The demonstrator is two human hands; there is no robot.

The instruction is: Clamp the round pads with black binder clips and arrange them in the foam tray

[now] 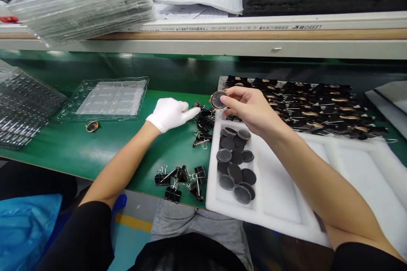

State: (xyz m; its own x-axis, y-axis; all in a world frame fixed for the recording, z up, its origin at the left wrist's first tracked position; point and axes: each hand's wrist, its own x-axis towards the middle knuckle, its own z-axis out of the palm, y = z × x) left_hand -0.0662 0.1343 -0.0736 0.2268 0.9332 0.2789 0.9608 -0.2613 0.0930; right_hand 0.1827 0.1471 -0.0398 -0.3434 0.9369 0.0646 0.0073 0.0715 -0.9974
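My left hand [170, 114], in a white glove, reaches to the near-middle pile of black binder clips [205, 122]. Its fingers are drawn together at a binder clip [198, 105] on the pile's upper edge; the thumb's grip is partly hidden. Bare, my right hand [249, 103] pinches a round gold-rimmed piece [218, 100] with a dark disc in it, held up over the corner of the white foam tray [211, 178]. Below that hand, several loose dark round discs [235, 172] lie heaped in the tray's left compartment.
Rows of clipped pieces [302, 101] fill the back right. More binder clips [172, 194] lie near the front edge. A gold-rimmed piece [92, 126] rests by a clear plastic tray [140, 112]. Stacked clear trays [27, 110] stand left. A shelf edge [190, 46] crosses behind.
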